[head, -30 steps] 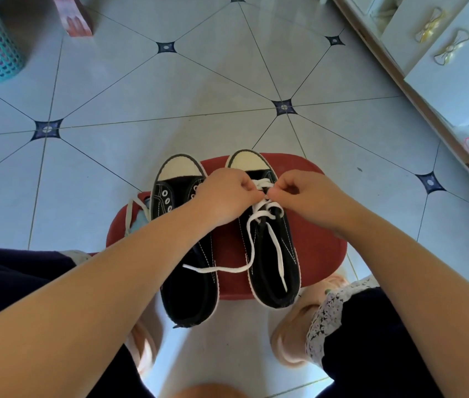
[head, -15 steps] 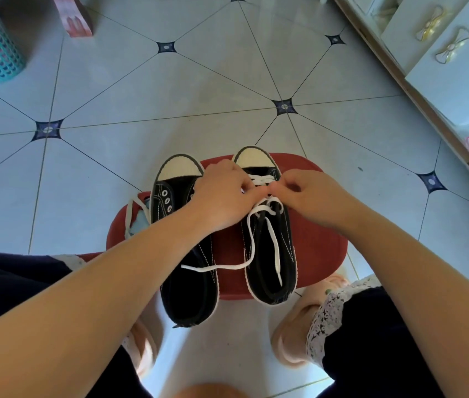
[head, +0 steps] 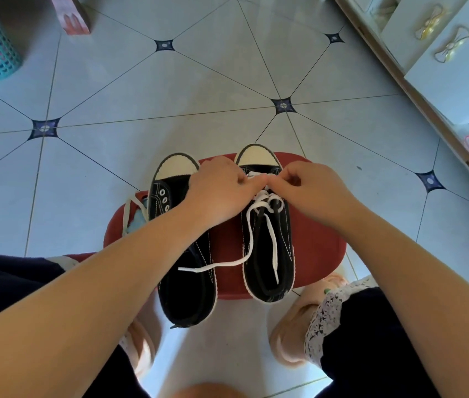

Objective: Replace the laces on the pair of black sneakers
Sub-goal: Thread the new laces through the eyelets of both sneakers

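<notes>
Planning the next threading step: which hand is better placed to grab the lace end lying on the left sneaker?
The left hand, probably: the lace end lies on its side, beside its forearm; the right hand would have to cross the right sneaker.

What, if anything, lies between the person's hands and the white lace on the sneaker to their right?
Nothing visible does. The left hand and right hand both pinch the white lace at the eyelets near the toe of the right sneaker; its loose ends trail back, clear of the fingers.

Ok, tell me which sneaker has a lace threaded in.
The right sneaker: a white lace crosses its eyelets and trails loose. The left sneaker shows bare eyelets.
</notes>
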Motion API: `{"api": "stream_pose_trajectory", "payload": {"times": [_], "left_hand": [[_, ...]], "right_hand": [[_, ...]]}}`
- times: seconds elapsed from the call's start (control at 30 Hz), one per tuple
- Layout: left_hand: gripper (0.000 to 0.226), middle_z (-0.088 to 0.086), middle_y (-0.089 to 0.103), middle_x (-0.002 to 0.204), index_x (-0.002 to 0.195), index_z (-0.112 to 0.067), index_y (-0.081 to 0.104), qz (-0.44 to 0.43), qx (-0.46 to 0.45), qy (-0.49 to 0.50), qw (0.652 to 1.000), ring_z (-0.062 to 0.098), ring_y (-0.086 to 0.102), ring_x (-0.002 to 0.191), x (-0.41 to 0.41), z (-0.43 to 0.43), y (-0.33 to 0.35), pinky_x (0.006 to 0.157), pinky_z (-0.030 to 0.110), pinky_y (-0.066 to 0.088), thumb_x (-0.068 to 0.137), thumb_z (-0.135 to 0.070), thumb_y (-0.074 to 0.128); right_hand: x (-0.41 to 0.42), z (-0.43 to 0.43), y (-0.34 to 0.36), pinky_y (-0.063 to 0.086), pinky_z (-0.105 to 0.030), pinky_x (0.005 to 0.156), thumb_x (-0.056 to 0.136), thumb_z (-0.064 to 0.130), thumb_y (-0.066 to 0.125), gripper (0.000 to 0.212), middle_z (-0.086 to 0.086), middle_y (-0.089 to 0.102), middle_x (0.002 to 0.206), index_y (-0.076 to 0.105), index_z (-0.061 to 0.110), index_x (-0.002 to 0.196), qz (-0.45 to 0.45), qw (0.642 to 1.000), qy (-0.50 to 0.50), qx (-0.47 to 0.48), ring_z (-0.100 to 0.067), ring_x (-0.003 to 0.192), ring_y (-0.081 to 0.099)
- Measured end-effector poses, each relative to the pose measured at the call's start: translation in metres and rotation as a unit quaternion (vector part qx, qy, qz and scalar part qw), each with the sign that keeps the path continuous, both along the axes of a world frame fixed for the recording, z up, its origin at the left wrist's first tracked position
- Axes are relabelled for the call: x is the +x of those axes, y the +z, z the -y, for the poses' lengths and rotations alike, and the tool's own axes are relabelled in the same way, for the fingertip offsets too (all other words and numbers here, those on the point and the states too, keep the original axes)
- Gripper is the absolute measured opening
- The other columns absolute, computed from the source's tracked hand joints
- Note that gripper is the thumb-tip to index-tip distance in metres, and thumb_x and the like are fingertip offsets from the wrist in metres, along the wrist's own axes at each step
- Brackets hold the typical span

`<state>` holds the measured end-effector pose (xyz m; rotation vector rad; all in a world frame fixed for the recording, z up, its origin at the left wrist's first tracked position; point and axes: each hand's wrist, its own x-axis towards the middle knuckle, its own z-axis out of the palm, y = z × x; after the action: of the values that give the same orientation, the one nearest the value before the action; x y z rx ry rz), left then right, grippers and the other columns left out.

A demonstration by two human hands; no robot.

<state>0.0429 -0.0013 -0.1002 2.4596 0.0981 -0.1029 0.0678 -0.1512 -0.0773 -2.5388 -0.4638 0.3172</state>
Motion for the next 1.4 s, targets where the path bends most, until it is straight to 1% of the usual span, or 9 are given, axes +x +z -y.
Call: {"api": "stream_pose_trajectory", "payload": {"times": [0.13,0.33,0.47,0.57,0.67,0.83,1.03,1.17,1.4], "left_hand": [[0.029,0.014,0.049,0.062,0.059,0.003,0.061,-0.027,-0.074,0.036,0.996,0.023,0.044,0.062,0.005,-0.003,0.004,0.056,0.027,0.038,0.080,-0.017,0.061],[0.026,0.015,0.051,0.064,0.050,-0.001,0.050,-0.042,-0.146,0.081,0.985,0.021,0.041,0.059,-0.004,-0.014,0.002,0.050,0.026,0.027,0.074,-0.009,0.055],[0.049,-0.007,0.026,0.035,0.045,-0.013,0.031,-0.032,-0.109,0.048,0.992,0.011,0.026,0.033,-0.005,-0.009,0.002,0.037,0.013,0.021,0.086,-0.026,0.055],[0.053,0.008,0.044,0.047,0.048,-0.004,0.049,0.000,-0.059,0.012,0.998,0.026,0.047,0.050,-0.003,-0.001,0.000,0.052,0.033,0.039,0.085,-0.040,0.056],[0.034,0.016,0.052,0.066,0.058,0.003,0.062,-0.005,-0.111,0.039,0.993,0.026,0.047,0.062,0.001,-0.003,0.003,0.060,0.035,0.040,0.081,-0.021,0.062],[0.022,0.021,0.053,0.074,0.047,-0.007,0.054,-0.047,-0.205,0.128,0.969,0.020,0.045,0.067,-0.006,-0.015,0.009,0.061,0.027,0.033,0.063,-0.023,0.054],[0.042,0.000,0.029,0.044,0.065,0.012,0.059,-0.049,-0.141,0.064,0.987,0.006,0.036,0.034,-0.005,-0.006,0.007,0.037,0.015,0.023,0.087,-0.024,0.052],[0.045,0.001,0.031,0.046,0.046,-0.007,0.046,-0.045,-0.088,0.026,0.995,0.017,0.031,0.048,-0.002,-0.001,0.003,0.052,0.028,0.030,0.084,-0.027,0.060],[0.032,0.007,0.045,0.074,0.070,0.009,0.062,-0.063,-0.241,0.145,0.957,0.018,0.036,0.069,-0.004,-0.009,0.007,0.061,0.029,0.025,0.062,-0.022,0.055]], "right_hand": [[0.005,0.005,-0.005,0.037,-0.019,0.060,0.087,0.024,0.059,0.017,0.005,0.057,0.074,0.060,0.017,0.072,-0.060,0.993,-0.067,0.074,-0.007,0.068,0.048],[0.005,0.021,0.001,0.035,-0.014,0.044,0.091,0.010,0.053,0.024,0.003,0.054,0.065,0.056,0.014,0.067,-0.310,0.854,-0.217,0.357,-0.007,0.058,0.041],[0.002,0.016,0.005,0.031,-0.014,0.043,0.092,0.019,0.052,0.015,0.004,0.060,0.067,0.058,0.016,0.079,-0.248,0.938,-0.128,0.204,-0.007,0.054,0.041],[0.000,0.009,0.006,0.036,-0.020,0.056,0.089,0.035,0.054,0.019,0.010,0.057,0.066,0.062,0.019,0.081,-0.095,0.995,-0.020,0.017,-0.004,0.059,0.046],[0.000,0.008,0.002,0.040,-0.020,0.057,0.086,0.027,0.059,0.018,0.006,0.059,0.069,0.064,0.014,0.075,-0.081,0.995,-0.041,0.040,-0.005,0.061,0.049],[0.010,0.024,0.011,0.023,-0.013,0.034,0.087,0.015,0.052,0.023,0.001,0.050,0.059,0.056,0.012,0.064,-0.249,0.902,-0.238,0.259,-0.008,0.049,0.033],[0.004,0.010,0.007,0.038,-0.024,0.057,0.086,0.041,0.056,0.030,0.011,0.064,0.068,0.068,0.017,0.075,-0.120,0.983,-0.119,0.065,-0.009,0.061,0.050],[0.001,0.005,0.002,0.042,-0.022,0.067,0.084,0.044,0.059,0.024,0.010,0.067,0.084,0.070,0.023,0.082,-0.031,0.998,-0.058,0.008,-0.004,0.078,0.057],[0.001,0.008,0.005,0.038,-0.022,0.057,0.080,0.023,0.064,0.018,0.003,0.066,0.072,0.070,0.011,0.069,-0.113,0.955,-0.215,0.168,-0.010,0.068,0.053]]}}
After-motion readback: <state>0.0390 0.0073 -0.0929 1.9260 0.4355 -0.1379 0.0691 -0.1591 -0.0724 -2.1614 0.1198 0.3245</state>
